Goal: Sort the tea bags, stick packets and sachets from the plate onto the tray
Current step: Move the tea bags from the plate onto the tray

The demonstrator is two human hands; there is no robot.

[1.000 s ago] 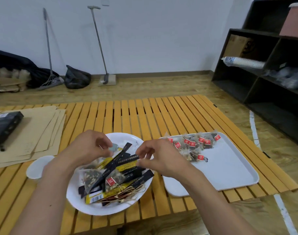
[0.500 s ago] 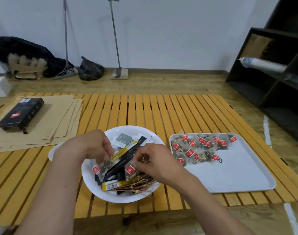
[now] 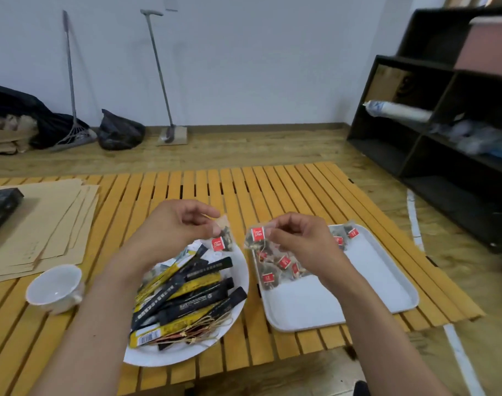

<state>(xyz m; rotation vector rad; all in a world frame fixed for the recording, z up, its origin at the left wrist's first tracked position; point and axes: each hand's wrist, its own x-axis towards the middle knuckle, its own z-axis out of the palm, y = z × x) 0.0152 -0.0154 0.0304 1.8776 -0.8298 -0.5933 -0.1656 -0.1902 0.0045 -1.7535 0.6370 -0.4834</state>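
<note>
My left hand (image 3: 172, 224) pinches a clear tea bag with a red tag (image 3: 223, 238) above the far rim of the white plate (image 3: 169, 357). My right hand (image 3: 298, 238) pinches a second tea bag with a red tag (image 3: 255, 238) just above the left end of the white tray (image 3: 386, 281). The plate holds several black and yellow stick packets (image 3: 187, 290), a few sachets and string-tied items. Several tea bags (image 3: 281, 267) lie in the tray's far left part.
A white cup (image 3: 54, 287) stands left of the plate. Brown paper sheets (image 3: 44, 224) with a black box (image 3: 0, 207) on them lie at the table's left. A dark shelf unit (image 3: 443, 138) stands to the right on the floor.
Both hands have lifted out of the plate, each holding a tea bag. The right hand has moved right towards the tray.
</note>
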